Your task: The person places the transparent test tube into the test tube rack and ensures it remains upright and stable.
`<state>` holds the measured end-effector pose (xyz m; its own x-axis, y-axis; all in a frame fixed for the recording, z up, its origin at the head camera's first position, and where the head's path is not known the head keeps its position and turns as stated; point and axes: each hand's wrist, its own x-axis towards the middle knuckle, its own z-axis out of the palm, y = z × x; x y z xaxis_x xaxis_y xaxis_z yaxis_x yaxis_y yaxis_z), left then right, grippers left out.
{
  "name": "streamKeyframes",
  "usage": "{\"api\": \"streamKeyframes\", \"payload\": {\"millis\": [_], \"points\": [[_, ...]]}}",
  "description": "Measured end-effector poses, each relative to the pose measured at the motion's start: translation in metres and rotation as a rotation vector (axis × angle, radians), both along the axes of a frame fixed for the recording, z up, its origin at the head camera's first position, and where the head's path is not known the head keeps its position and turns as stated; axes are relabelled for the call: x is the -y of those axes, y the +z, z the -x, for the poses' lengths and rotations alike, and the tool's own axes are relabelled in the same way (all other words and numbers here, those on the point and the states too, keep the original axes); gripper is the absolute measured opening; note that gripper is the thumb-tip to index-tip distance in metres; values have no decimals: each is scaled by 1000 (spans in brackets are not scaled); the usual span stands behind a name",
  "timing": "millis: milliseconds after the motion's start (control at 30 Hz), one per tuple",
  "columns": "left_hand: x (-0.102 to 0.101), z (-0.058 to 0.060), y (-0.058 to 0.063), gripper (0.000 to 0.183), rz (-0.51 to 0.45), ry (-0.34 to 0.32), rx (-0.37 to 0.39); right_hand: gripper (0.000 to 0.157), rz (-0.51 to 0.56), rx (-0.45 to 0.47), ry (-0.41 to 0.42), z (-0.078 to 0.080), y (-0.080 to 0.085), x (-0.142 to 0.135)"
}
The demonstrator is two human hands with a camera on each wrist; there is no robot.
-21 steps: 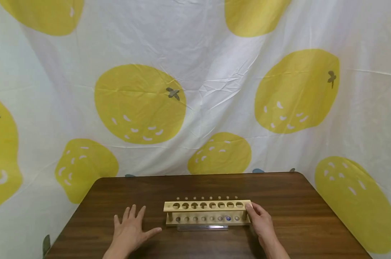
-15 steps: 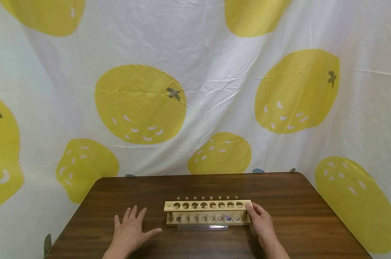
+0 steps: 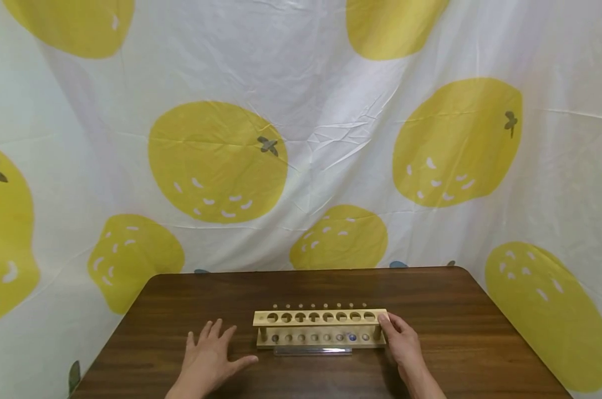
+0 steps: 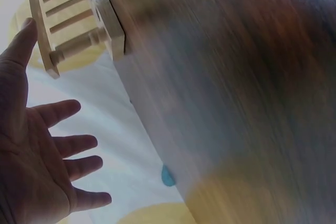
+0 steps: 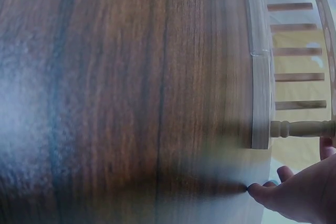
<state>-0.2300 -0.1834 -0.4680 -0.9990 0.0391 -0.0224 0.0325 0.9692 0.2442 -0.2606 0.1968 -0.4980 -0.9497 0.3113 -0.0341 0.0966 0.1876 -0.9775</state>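
A pale wooden test tube rack (image 3: 321, 317) stands on the table, with a row of round holes on top and pegs behind. A clear glass tube (image 3: 313, 351) lies along its front edge. My right hand (image 3: 403, 338) grips the rack's right end, thumb at the top corner; the other fingers are partly hidden behind it. In the right wrist view, that hand (image 5: 299, 190) is beside the rack's turned end post (image 5: 302, 128). My left hand (image 3: 208, 357) is spread, left of the rack. In the left wrist view its thumb overlaps the top bar (image 4: 39, 19); contact is unclear.
The dark wood-grain table (image 3: 480, 343) has rounded far corners. Behind it hangs a white cloth (image 3: 331, 155) printed with large yellow fruit. One lower hollow of the rack shows a blue spot (image 3: 352, 337).
My left hand has moved a little to the right, closer to the rack, fingers still spread. The right hand, rack and glass tube look unmoved.
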Motion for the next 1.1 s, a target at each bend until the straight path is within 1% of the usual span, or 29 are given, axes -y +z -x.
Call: {"api": "streamKeyframes", "payload": {"millis": [267, 500, 667, 800, 900, 1100], "points": [[-11, -5, -3, 105, -19, -44, -31, 55, -6, -2, -4, 1, -1, 0], [-18, -6, -1, 100, -58, -77, 17, 57, -7, 4, 0, 1, -1, -1], [-23, -7, 1, 97, -67, -134, 7, 58, -3, 3, 6, 1, -1, -1], [-27, -7, 2, 95, -68, -179, 21, 58, 2, 2, 6, 0, -1, -1], [-31, -7, 2, 94, -66, -214, 18, 59, 5, 4, 7, 0, -1, -1], [-42, -11, -1, 89, -65, -294, -33, 59, -3, 6, 8, 1, -1, -2]]}}
